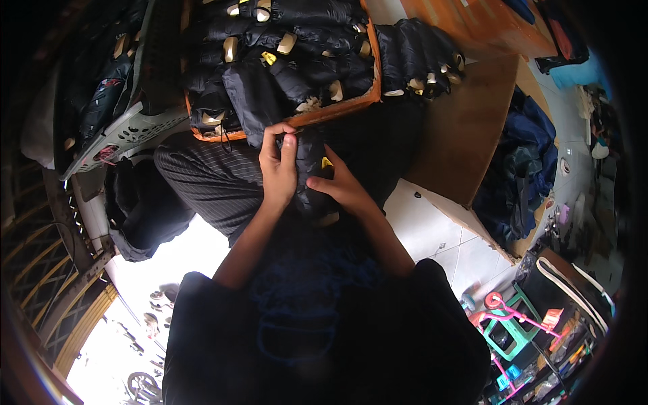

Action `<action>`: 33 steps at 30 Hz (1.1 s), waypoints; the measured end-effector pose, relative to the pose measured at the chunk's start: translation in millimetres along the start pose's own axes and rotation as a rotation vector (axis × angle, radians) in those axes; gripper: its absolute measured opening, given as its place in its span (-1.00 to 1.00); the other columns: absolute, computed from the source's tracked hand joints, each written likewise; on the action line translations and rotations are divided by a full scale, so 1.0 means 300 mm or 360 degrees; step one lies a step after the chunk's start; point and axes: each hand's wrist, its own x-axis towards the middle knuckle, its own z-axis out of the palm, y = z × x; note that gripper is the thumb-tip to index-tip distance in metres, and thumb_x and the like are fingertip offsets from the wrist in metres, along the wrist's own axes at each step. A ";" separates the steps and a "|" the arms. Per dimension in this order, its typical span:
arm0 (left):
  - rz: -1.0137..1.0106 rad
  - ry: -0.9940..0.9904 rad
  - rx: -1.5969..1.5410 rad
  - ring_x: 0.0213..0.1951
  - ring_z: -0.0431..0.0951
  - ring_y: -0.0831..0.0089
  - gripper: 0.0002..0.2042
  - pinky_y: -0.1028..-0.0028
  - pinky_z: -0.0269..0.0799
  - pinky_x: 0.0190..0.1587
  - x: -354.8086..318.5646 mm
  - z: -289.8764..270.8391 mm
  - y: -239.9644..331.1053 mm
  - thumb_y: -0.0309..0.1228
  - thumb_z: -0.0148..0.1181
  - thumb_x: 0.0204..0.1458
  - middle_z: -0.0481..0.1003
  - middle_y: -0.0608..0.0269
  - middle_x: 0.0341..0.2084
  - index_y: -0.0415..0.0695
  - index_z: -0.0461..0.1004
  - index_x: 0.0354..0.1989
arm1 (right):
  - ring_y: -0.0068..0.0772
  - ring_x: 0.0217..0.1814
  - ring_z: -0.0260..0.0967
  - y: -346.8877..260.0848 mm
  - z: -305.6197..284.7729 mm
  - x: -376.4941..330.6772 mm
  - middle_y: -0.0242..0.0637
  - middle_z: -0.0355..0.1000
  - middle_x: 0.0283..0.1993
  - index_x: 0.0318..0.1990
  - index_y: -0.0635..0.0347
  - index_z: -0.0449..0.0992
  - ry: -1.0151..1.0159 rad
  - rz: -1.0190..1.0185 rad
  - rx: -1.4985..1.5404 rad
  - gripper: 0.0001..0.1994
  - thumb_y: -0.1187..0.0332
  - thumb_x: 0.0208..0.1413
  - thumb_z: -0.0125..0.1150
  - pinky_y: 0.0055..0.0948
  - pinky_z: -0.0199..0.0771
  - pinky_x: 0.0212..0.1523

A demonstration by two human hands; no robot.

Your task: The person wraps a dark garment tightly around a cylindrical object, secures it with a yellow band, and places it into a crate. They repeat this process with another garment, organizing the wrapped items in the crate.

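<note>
Between my hands is a black folded umbrella [310,154], with a pale end showing low near my shirt and a small yellow tag on its side. My left hand [277,162] grips its upper left side, thumb and fingers bent around the fabric. From the right, my right hand [339,184] holds it, thumb across the front and fingers partly hidden behind. Just beyond my left hand, a smooth black fabric sleeve [251,98] lies slanted over the crate's near edge; whether it joins the held umbrella I cannot tell. An orange crate [375,64] in front holds rows of similar black umbrellas.
More black umbrellas [417,57] lie right of the crate. An open cardboard box [466,135] at right holds dark blue fabric. A grey perforated plastic basket [138,128] stands at left, above a black bag [145,209]. A green stool [516,327] and pink scooter sit lower right.
</note>
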 end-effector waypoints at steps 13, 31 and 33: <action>0.0711 -0.0005 0.1616 -0.07 0.35 0.16 -0.56 0.24 0.25 0.03 0.050 -0.223 0.092 -0.45 0.37 -0.15 0.38 0.15 -0.09 -0.08 0.47 -0.01 | -0.26 -0.34 0.53 -0.061 0.001 -0.008 -0.07 0.47 -0.21 0.27 0.30 0.17 -0.0146 0.0398 0.0891 -0.37 0.30 0.09 0.29 -0.33 0.60 -0.29; 0.1192 -0.0270 0.1539 -0.33 0.49 0.36 -0.84 0.41 0.26 -0.23 0.199 -0.213 0.153 -0.58 0.39 -0.16 0.54 0.34 -0.45 -0.12 0.57 -0.38 | -0.25 0.26 0.19 -0.130 0.003 0.090 -0.12 0.19 0.31 0.46 0.11 -0.01 -0.0871 -0.0142 0.0253 -0.07 0.18 -0.09 0.35 -0.31 0.20 0.21; 0.1170 -0.0306 0.1485 -0.32 0.49 0.35 -0.85 0.39 0.24 -0.21 0.194 -0.204 0.170 -0.55 0.39 -0.14 0.53 0.34 -0.45 -0.12 0.55 -0.39 | -0.22 0.41 0.08 -0.153 -0.002 0.100 -0.11 0.15 0.37 0.46 0.13 0.01 -0.0863 -0.0183 0.0221 -0.07 0.14 -0.08 0.35 -0.30 -0.01 0.41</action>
